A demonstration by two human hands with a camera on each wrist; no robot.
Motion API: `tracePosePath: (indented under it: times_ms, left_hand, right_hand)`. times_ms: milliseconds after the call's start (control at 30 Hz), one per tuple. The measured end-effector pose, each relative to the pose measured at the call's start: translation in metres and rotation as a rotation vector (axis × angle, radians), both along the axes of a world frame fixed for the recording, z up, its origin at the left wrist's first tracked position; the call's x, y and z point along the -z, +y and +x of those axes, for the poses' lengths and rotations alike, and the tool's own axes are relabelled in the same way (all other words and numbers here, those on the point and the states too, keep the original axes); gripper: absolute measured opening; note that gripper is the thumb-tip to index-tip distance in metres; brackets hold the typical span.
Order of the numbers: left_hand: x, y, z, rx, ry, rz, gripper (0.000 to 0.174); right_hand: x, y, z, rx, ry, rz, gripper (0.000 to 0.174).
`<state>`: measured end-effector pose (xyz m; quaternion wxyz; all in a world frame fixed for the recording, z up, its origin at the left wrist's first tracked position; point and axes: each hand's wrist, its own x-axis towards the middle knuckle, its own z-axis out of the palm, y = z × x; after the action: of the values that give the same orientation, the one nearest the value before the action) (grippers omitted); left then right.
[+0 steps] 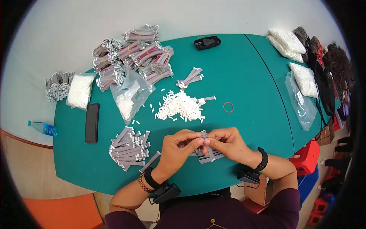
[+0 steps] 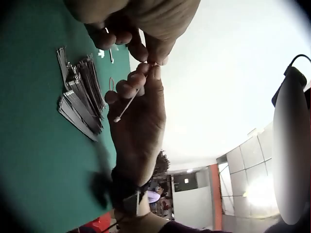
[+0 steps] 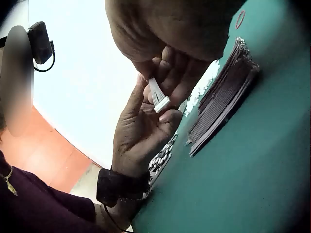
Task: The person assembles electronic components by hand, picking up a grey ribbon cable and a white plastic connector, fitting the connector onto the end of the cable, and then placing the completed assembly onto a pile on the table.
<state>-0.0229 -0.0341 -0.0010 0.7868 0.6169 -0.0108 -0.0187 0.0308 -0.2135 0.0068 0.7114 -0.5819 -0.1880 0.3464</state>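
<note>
Above the front of the green table, my left hand point(image 1: 176, 150) and right hand point(image 1: 231, 145) meet fingertip to fingertip. Both pinch one short grey ribbon cable point(image 1: 210, 154) between thumb and forefinger. In the right wrist view a white connector point(image 3: 162, 105) caps one end of that cable, which fans out toward it. The left wrist view has the cable point(image 2: 127, 107) edge-on, slanting past the right hand's curled fingers. Where the fingertips meet, they cover part of it. Under the hands lies a stack of grey ribbon cables point(image 3: 223, 99), partly hidden in the head view.
Beyond the hands is a heap of small white pieces point(image 1: 181, 107), with a red rubber band point(image 1: 228, 107) to its right. Loose cables with white ends point(image 1: 129, 149) lie left. Farther back are a clear bag point(image 1: 131, 93), banded cable bundles point(image 1: 146, 55) and a black pouch point(image 1: 207, 42).
</note>
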Motion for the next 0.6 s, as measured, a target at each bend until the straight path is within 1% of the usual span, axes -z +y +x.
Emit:
tracePosePath:
  times_ms: [100, 200, 300, 400, 433, 500, 533, 600]
  left_hand:
    - [-0.005, 0.002, 0.002, 0.044, 0.089, -0.091, 0.014]
    - [-0.004, 0.002, 0.003, 0.035, 0.154, -0.119, 0.013]
    - [0.000, 0.004, 0.003, 0.047, 0.211, -0.127, 0.010]
    - [0.005, 0.003, 0.003, 0.028, 0.168, -0.057, 0.012]
    - [0.004, 0.002, 0.003, 0.020, 0.182, -0.082, 0.011]
    - [0.002, 0.000, 0.002, 0.003, 0.213, -0.129, 0.008]
    - [0.003, 0.000, 0.002, -0.010, 0.193, -0.110, 0.008]
    - [0.005, 0.000, 0.003, -0.033, 0.154, -0.072, 0.007]
  right_hand:
    - [0.003, 0.000, -0.001, 0.012, -0.019, -0.018, 0.017]
    - [0.006, 0.002, -0.003, 0.055, -0.078, -0.043, 0.014]
    - [0.008, 0.004, -0.004, 0.096, -0.201, -0.111, 0.011]
    - [0.011, 0.004, -0.005, 0.115, -0.339, -0.172, 0.009]
    - [0.012, 0.004, -0.005, 0.120, -0.384, -0.186, 0.009]
    - [0.012, 0.005, -0.005, 0.140, -0.415, -0.181, 0.009]
    - [0.010, 0.006, -0.005, 0.152, -0.432, -0.179, 0.009]
    - [0.004, 0.005, -0.006, 0.127, -0.382, -0.166, 0.009]
